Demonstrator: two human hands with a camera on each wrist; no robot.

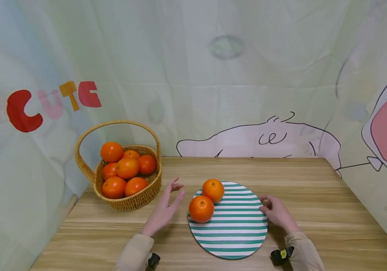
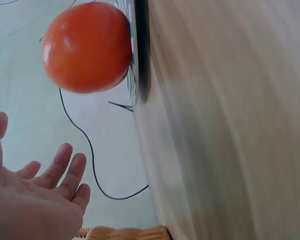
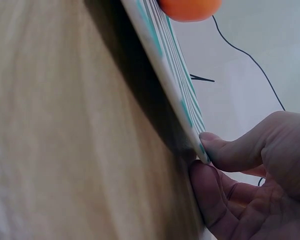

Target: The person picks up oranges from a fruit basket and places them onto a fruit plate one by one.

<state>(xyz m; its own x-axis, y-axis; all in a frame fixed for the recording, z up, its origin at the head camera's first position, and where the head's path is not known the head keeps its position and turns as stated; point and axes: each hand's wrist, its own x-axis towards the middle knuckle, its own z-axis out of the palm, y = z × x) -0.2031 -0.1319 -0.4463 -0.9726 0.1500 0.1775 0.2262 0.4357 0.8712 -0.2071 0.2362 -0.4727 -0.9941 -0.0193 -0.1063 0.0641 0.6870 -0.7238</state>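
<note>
A round board with green and white stripes (image 1: 235, 231) lies on the table, two oranges on its left part: a nearer orange (image 1: 201, 209) and a farther orange (image 1: 213, 190). My right hand (image 1: 277, 213) pinches the board's right edge; in the right wrist view the thumb (image 3: 235, 152) is on the striped face and curled fingers are below the rim. Between the board and the wicker basket (image 1: 134, 201) my left hand (image 1: 164, 211) hovers with loosely spread fingers, holding nothing. From the left wrist view, its palm (image 2: 35, 210) is apart from the orange (image 2: 87, 47).
Several oranges (image 1: 128, 167) fill the basket at the left, whose tall arched handle (image 1: 122, 122) rises above them. The wooden table (image 1: 301, 173) ends at a printed cloth backdrop (image 1: 193, 94) behind and at the sides.
</note>
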